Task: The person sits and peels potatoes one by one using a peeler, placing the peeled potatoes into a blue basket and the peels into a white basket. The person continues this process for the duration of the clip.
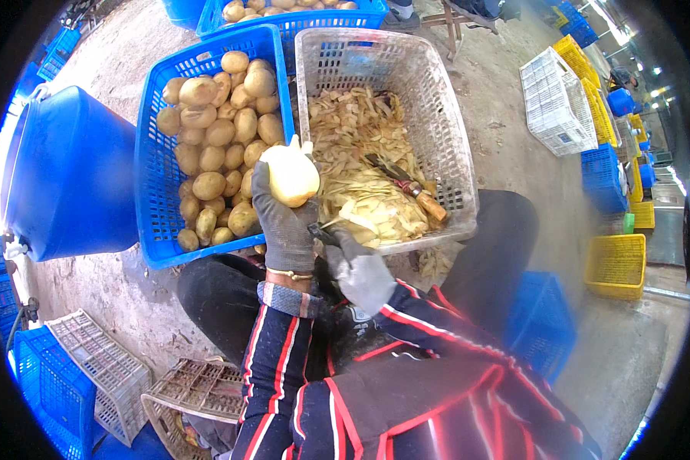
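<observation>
My left hand [286, 230], in a dark grey knit glove, grips a peeled pale-yellow potato [291, 175] in front of the crates. In a lighter grey glove, my right hand [361, 270] is closed around a small dark tool [322, 233], apparently a peeler, whose handle is mostly hidden. A blue plastic crate [148, 190] at the left holds many unpeeled potatoes [218, 133]. Beside it, a dirty white plastic crate [459, 155] contains a heap of potato peelings [374, 201]. On those peelings lies a wooden-handled tool [422, 198] with a dark blade end.
Another blue crate [322, 22] of potatoes stands behind. A large blue barrel [72, 178] is at the left. Stacked crates [558, 103] and a yellow crate [615, 267] stand at the right. A brown-stained crate [198, 382] lies at the lower left.
</observation>
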